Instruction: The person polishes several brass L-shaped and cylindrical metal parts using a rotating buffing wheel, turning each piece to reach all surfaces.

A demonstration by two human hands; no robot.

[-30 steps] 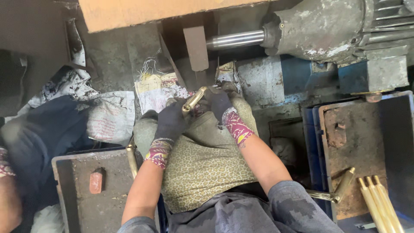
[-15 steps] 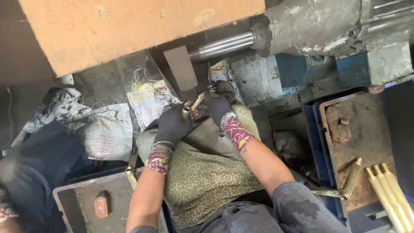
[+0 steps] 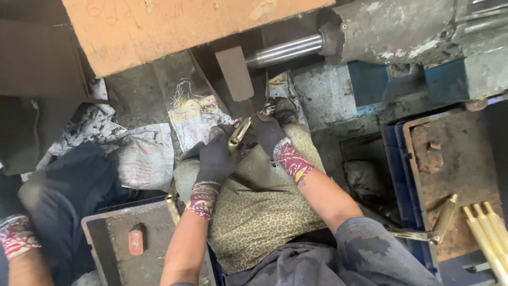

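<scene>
Both gloved hands, left hand (image 3: 214, 159) and right hand (image 3: 270, 135), have fingers closed around the short brass rod (image 3: 239, 134), held just below the steel machine shaft (image 3: 286, 50); more brass rods (image 3: 484, 233) wait unworked, well right of it.

Room is tight at frame center: a dark metal block (image 3: 235, 74) and a steel shaft (image 3: 286, 50) stand just above both gloved hands, an orange board (image 3: 174, 26) overhangs the upper left, and a blue tray wall (image 3: 397, 175) closes the right. Bare floor (image 3: 330, 95) lies open between shaft and tray.
</scene>
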